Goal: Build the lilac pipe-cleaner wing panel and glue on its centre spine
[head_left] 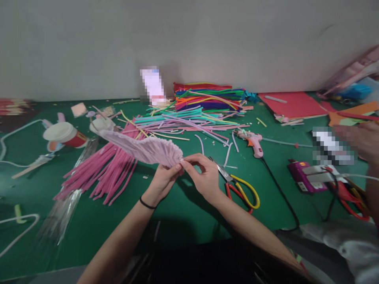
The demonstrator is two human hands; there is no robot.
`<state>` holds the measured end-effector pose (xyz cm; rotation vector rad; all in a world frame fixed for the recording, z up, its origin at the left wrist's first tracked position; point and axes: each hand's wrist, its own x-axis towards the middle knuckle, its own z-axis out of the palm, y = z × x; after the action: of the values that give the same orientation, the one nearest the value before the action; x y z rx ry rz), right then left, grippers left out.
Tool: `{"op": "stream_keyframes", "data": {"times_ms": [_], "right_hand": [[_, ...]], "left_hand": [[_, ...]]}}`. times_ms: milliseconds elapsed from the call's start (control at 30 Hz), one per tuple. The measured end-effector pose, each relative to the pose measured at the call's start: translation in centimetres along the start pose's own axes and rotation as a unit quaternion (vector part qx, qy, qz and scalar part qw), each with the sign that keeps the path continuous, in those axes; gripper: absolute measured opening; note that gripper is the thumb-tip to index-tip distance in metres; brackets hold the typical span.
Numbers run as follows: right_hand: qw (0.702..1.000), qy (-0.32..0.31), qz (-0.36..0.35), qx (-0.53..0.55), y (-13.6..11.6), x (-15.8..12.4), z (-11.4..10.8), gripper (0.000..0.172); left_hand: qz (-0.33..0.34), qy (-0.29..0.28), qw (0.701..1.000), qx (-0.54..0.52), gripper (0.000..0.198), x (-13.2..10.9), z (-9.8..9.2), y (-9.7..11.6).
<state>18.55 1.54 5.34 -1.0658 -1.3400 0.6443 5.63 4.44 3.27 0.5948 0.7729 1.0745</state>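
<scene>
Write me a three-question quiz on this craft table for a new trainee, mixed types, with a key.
1. Multiple choice. Which tool lies nearest the right hand?
A) The pink glue gun
B) The scissors with red and yellow handles
C) The paper cup

2. True or false. A black band circles the wrist below the left hand.

3. Short answer. What do the two hands hold between their fingers?

Key
1. B
2. True
3. A pale lilac fan-shaped piece, pinched at its narrow end
</scene>
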Motion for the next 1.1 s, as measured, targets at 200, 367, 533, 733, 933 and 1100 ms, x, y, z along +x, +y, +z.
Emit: {"op": "stream_keyframes", "data": {"times_ms": [200,367,533,733,933,1100], "right_hand": [[0.926,-0.068,-0.281,-0.242,-0.2,0.2,-4.3,0.022],[0.884,-0.208,-0.281,-0.312,0.7,-2.5,-7.6,0.021],[0.884,-0.302,-0.168,-0.315,2.1,-5.1,-8.0,0.014],[0.899,-0.33,-0.069,-0.279,1.3,-5.5,-8.1,0.015],[0.938,-0.205,-0.015,-0.278,0.8,-7.5,-8.2,0.016],[0.945,-0.187,-0.015,-0.268,1.3,-8.1,-7.4,0.017]], "left_hand": [[-0.14,-0.066,0.987,0.047,0.033,-2.1,-0.6,0.3],[-0.23,-0.072,0.925,0.293,0.028,-6.3,-3.6,3.7],[0.014,0.077,0.814,0.576,0.032,-7.3,-4.4,6.0],[0.247,-0.153,0.706,0.646,0.03,-3.2,-2.2,3.3],[0.234,-0.277,0.643,0.675,0.052,-0.7,-2.9,0.3],[0.226,-0.276,0.57,0.739,0.058,-1.0,-3.7,-0.2]]}}
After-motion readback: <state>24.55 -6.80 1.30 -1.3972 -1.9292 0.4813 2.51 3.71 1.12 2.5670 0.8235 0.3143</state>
